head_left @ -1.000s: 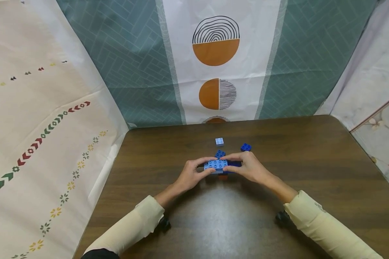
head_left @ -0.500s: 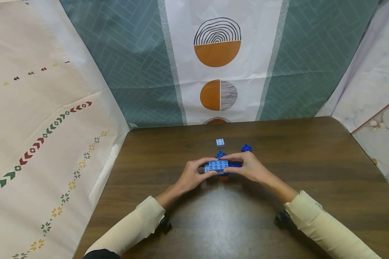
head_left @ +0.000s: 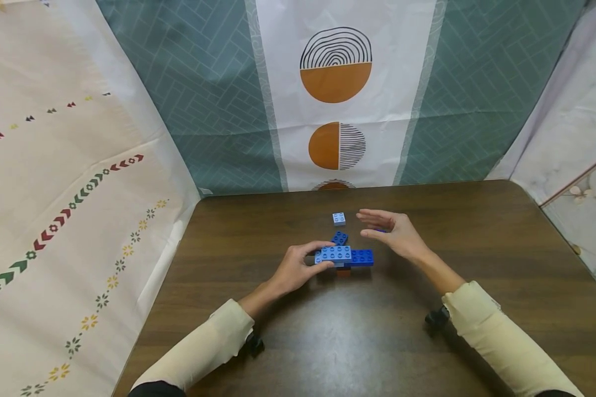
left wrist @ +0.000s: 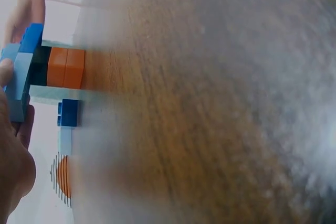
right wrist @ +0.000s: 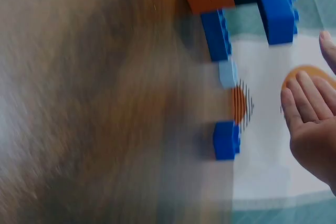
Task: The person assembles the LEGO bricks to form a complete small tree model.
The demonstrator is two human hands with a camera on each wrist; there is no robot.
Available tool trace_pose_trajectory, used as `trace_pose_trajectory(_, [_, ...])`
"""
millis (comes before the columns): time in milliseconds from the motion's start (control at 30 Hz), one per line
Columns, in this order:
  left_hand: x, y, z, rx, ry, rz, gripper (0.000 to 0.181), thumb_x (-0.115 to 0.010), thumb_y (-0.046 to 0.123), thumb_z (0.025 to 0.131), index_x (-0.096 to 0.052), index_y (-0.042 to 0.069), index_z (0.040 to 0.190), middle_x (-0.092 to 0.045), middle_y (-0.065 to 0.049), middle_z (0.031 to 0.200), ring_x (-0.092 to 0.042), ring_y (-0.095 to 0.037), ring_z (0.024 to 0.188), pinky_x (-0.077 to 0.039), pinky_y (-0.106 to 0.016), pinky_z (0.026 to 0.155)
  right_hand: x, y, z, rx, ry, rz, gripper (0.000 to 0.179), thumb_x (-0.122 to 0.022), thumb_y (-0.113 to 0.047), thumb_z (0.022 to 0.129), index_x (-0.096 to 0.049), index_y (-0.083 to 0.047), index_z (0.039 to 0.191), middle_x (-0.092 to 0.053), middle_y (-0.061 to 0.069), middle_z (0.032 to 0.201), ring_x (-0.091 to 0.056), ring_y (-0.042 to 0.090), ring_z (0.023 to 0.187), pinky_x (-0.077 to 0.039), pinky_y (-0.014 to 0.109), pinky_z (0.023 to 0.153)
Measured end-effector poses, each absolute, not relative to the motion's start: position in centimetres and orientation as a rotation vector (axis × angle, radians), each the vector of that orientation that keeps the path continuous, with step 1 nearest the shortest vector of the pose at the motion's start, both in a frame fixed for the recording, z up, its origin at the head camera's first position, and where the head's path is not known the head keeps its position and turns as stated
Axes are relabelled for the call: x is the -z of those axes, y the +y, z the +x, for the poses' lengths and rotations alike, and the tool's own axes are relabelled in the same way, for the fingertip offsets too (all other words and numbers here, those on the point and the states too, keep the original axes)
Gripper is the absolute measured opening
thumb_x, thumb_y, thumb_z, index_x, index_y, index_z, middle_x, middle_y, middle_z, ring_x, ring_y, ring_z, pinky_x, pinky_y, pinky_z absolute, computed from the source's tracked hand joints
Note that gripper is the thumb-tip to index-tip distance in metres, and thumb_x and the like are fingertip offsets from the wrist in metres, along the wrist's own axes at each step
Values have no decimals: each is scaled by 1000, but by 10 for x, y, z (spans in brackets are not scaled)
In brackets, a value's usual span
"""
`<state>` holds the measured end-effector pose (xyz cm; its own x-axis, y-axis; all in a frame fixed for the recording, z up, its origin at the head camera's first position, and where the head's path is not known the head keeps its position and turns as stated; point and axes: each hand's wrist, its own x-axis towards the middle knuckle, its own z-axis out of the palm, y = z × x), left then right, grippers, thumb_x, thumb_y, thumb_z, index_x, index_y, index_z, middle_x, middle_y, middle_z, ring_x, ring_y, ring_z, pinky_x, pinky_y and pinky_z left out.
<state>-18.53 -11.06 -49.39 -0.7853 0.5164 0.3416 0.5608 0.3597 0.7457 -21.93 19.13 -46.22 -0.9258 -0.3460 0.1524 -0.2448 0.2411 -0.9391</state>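
A stack of toy building bricks stands on the table. Two orange bricks (left wrist: 66, 68) form its base, a dark brick (left wrist: 40, 67) sits over them, and a long blue brick (head_left: 362, 257) juts out to the right. Across the top left lies a light blue brick (head_left: 336, 253), pinched between the thumb and fingers of my left hand (head_left: 290, 270). My right hand (head_left: 401, 236) hovers apart from the stack, up and to its right, fingers extended and holding nothing. Beneath it, a loose blue brick (right wrist: 224, 141) is mostly hidden in the head view.
Behind the stack lie another loose blue brick (head_left: 340, 237) and, farther back, a pale blue brick (head_left: 339, 219). The brown wooden table (head_left: 258, 220) ends at a patterned cloth (head_left: 223, 110). More cloth hangs at both sides.
My right hand has let go of the stack and moved up and right, uncovering the long blue brick. My left hand keeps its hold on the light blue brick.
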Motion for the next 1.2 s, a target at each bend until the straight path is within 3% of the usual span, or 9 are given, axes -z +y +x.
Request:
trace_pose_trajectory(200, [492, -110, -184, 1434, -2554, -1008, 42, -81, 20, 97, -71, 13, 138, -74, -3, 130, -71, -10, 110, -57, -31, 98, 472, 208, -237, 1828, 2452, -449, 59, -70, -15, 105, -48, -7, 160, -53, 12, 159, -48, 34, 147, -46, 22, 108])
trace_pose_trajectory(433, [492, -111, -183, 1434, -2559, -1002, 42, -81, 20, 97, -71, 15, 138, -74, -3, 131, -71, -10, 111, -57, -31, 98, 486, 217, -245, 1716, 2475, -311, 60, -63, -10, 108, -39, -3, 163, -41, 18, 165, -39, 40, 152, -36, 52, 119])
trace_pose_trajectory(533, [492, -111, -183, 1438, -2561, -1001, 42, -81, 20, 97, -71, 16, 138, -74, -3, 131, -71, -10, 111, -57, -31, 98, 492, 218, -246, 1655, 2494, -260, 59, -61, -7, 109, -37, 1, 163, -39, 21, 165, -38, 42, 152, -36, 54, 119])
trace_pose_trajectory(733, [491, -111, -184, 1449, -2567, -1003, 43, -81, 20, 97, -70, 16, 138, -73, -4, 132, -70, -10, 113, -57, -31, 99, 498, 218, -246, 1636, 2489, -222, 59, -63, -2, 106, -39, 6, 160, -42, 24, 162, -39, 42, 151, -35, 53, 119])
trace_pose_trajectory(1000, [490, -111, -184, 1463, -2570, -1001, 42, -81, 20, 97, -70, 16, 138, -73, -5, 133, -70, -11, 115, -57, -33, 99, 498, 213, -245, 1443, 2691, -251, 58, -80, -9, 97, -57, 7, 147, -56, 27, 150, -51, 47, 142, -40, 59, 116])
trace_pose_trajectory(1200, [491, -112, -184, 1476, -2557, -1009, 43, -82, 20, 97, -71, 17, 138, -73, -5, 133, -71, -13, 115, -58, -36, 98, 500, 213, -246, 1336, 2822, -279, 46, -80, -8, 97, -65, 6, 139, -64, 27, 139, -61, 46, 130, -46, 61, 111])
